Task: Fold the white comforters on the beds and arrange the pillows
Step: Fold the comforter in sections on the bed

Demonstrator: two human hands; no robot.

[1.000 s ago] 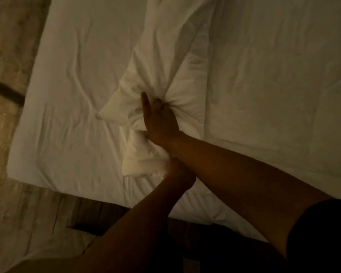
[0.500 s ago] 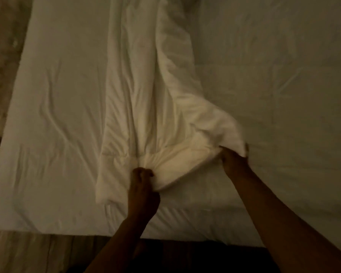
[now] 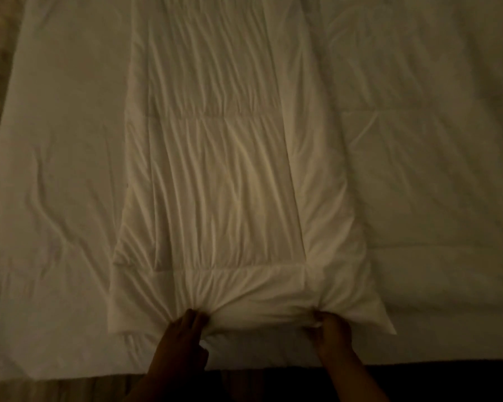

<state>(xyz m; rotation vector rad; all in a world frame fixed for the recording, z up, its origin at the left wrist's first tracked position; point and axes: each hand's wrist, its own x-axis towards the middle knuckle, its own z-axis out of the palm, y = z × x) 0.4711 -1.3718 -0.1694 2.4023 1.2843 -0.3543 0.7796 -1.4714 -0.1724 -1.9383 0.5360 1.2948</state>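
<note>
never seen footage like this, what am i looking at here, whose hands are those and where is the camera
There is no machine here. A person wears a camera on their head, and it looks forward and down, so you see their own two bare hands from above. The room is dim. The big pale surface is a bed covered in a white sheet. Lying along it is a white comforter, folded into a long, wrinkled strip. The left hand and the right hand each grip the near end of that strip, with the fingers bunching the fabric. At the bottom you can see the bed's edge and a bit of floor. No pillow is visible in this view.
</note>
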